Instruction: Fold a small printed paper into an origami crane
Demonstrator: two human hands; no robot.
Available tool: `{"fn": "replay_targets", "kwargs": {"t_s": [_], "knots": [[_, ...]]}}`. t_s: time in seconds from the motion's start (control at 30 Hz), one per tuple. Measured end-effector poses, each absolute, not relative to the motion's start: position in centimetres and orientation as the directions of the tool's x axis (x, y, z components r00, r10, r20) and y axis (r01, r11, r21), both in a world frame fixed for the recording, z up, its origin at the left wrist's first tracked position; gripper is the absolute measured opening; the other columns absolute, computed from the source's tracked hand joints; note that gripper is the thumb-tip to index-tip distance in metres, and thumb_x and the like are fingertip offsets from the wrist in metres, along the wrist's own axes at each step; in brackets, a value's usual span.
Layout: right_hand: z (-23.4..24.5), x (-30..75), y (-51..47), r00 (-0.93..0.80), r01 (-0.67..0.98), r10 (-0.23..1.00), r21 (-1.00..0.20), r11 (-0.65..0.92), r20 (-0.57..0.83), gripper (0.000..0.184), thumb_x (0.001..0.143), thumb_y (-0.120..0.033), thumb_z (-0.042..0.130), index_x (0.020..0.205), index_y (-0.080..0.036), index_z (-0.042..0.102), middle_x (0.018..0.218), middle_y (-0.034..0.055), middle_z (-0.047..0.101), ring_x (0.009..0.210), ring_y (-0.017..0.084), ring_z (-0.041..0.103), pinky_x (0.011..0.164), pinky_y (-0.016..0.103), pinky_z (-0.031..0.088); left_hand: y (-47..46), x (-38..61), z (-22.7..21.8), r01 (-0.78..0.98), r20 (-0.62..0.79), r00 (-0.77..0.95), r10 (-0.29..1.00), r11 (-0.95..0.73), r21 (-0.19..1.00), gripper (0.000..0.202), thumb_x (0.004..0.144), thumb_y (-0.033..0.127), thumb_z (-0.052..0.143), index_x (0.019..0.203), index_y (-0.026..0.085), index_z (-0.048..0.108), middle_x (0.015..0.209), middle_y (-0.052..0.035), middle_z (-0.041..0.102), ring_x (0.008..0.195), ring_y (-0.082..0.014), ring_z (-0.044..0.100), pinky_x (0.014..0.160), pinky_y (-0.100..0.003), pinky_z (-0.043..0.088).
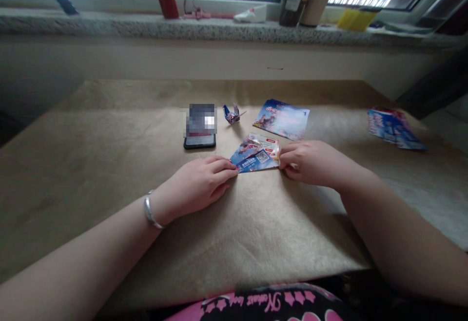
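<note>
A folded sheet of printed paper [256, 155], blue and white with a QR code, lies on the table between my hands. My left hand [201, 184] rests palm down, fingers stretched out and their tips on the paper's left corner. At the right edge, my right hand [310, 162] is closed with thumb and fingers pinching the paper; part of that edge is hidden behind the fingers. Just beyond the paper stand a small folded paper crane [233, 114] and a stack of square printed sheets [283, 118].
A phone [199, 141] with a blurred screen lies beyond my left hand. More printed sheets [395, 128] are fanned out at the far right of the tan table [109, 165]. On the stone windowsill [127, 27] are a red container [167, 1], a dark box and a yellow item.
</note>
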State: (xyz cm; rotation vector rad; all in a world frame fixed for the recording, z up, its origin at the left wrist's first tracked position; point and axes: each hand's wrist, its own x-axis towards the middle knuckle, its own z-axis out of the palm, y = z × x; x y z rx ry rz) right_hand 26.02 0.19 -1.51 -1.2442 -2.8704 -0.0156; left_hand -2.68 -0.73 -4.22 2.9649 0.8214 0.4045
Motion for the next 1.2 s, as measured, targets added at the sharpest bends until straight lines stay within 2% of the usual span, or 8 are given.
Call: {"fn": "replay_targets", "kwargs": {"t_s": [0.17, 0.43, 0.53, 0.6, 0.7, 0.8, 1.0, 1.2], "knots": [[-1.4, 25.8, 0.2, -0.644, 0.765, 0.765, 0.0, 0.644, 0.008, 0.015, 0.073, -0.015, 0.051, 0.072, -0.022, 0.063, 0.084, -0.0002, 0.069, 0.073, 0.015, 0.061, 0.06, 0.025, 0.036, -0.7, -2.6, -4.1, 0.497, 0.252, 0.825, 0.506, -0.862, 0.104, 0.029, 0.091, 0.021, 0.046, 0.115, 0.018, 0.061, 0.113, -0.0085, 0.063, 0.104, -0.0198, 0.058, 0.09, -0.036, 0.051], [-2.9, 24.9, 0.0, -0.471, 0.877, 0.871, -0.034, 0.479, 0.139, 0.011, 0.081, -0.027, 0.049, 0.081, -0.02, 0.058, 0.081, 0.0041, 0.066, 0.07, 0.018, 0.059, 0.059, 0.027, 0.038, -0.8, -2.6, -3.3, 0.444, 0.251, 0.854, 0.456, -0.89, 0.108, 0.024, 0.091, 0.021, 0.045, 0.102, 0.02, 0.067, 0.1, -0.0064, 0.066, 0.086, -0.0172, 0.057, 0.078, -0.032, 0.052], [-3.5, 24.1, 0.0, -0.416, 0.881, 0.875, -0.128, 0.455, 0.249, 0.018, 0.085, -0.029, 0.047, 0.094, -0.018, 0.058, 0.091, 0.0062, 0.065, 0.071, 0.017, 0.059, 0.062, 0.028, 0.042, -1.0, -2.7, -3.1, 0.411, 0.234, 0.87, 0.433, -0.901, 0.14, 0.025, 0.092, 0.021, 0.045, 0.105, 0.021, 0.066, 0.101, -0.0063, 0.066, 0.086, -0.0166, 0.057, 0.076, -0.03, 0.051], [-3.9, 23.6, 0.0, -0.453, 0.854, 0.853, -0.149, 0.499, 0.26, 0.023, 0.088, -0.032, 0.047, 0.1, -0.018, 0.06, 0.101, 0.0085, 0.063, 0.081, 0.019, 0.06, 0.069, 0.03, 0.045, -1.1, -2.7, -3.1, 0.393, 0.234, 0.874, 0.427, -0.902, 0.177, 0.026, 0.092, 0.02, 0.045, 0.109, 0.022, 0.065, 0.1, -0.0065, 0.066, 0.086, -0.0161, 0.058, 0.076, -0.029, 0.051], [-4.6, 23.1, 0.3, -0.517, 0.814, 0.818, -0.151, 0.561, 0.252, 0.033, 0.085, -0.037, 0.054, 0.11, -0.017, 0.062, 0.108, 0.0116, 0.06, 0.098, 0.025, 0.057, 0.085, 0.037, 0.046, -1.2, -2.7, -3.1, 0.372, 0.232, 0.873, 0.428, -0.894, 0.249, 0.027, 0.092, 0.02, 0.046, 0.112, 0.023, 0.063, 0.103, -0.0058, 0.065, 0.09, -0.0157, 0.059, 0.081, -0.028, 0.05], [-4.9, 23.1, 0.6, -0.553, 0.781, 0.793, -0.174, 0.6, 0.255, 0.036, 0.085, -0.036, 0.056, 0.116, -0.018, 0.061, 0.115, 0.0122, 0.059, 0.106, 0.026, 0.054, 0.093, 0.041, 0.043, -1.2, -2.4, -3.2, 0.402, 0.22, 0.859, 0.463, -0.875, 0.269, 0.027, 0.092, 0.02, 0.046, 0.113, 0.023, 0.062, 0.11, -0.0054, 0.063, 0.098, -0.0168, 0.058, 0.087, -0.031, 0.049], [-5.1, 23.2, 1.1, -0.594, 0.75, 0.765, -0.174, 0.638, 0.249, 0.037, 0.087, -0.036, 0.054, 0.119, -0.017, 0.061, 0.119, 0.0108, 0.06, 0.106, 0.025, 0.052, 0.096, 0.041, 0.042, -0.9, -2.1, -3.7, 0.527, 0.224, 0.808, 0.545, -0.838, 0.139, 0.038, 0.091, 0.033, 0.05, 0.126, 0.018, 0.053, 0.133, -0.009, 0.053, 0.123, -0.0253, 0.047, 0.104, -0.044, 0.041], [-5.0, 23.2, 1.3, -0.597, 0.736, 0.761, -0.203, 0.646, 0.253, 0.038, 0.088, -0.037, 0.051, 0.12, -0.017, 0.059, 0.12, 0.0109, 0.06, 0.108, 0.026, 0.052, 0.097, 0.044, 0.04, -0.9, -2.3, -3.9, 0.546, 0.191, 0.803, 0.564, -0.826, 0.142, 0.046, 0.091, 0.039, 0.049, 0.132, 0.02, 0.048, 0.138, -0.0086, 0.049, 0.127, -0.0266, 0.044, 0.106, -0.046, 0.039]]}}
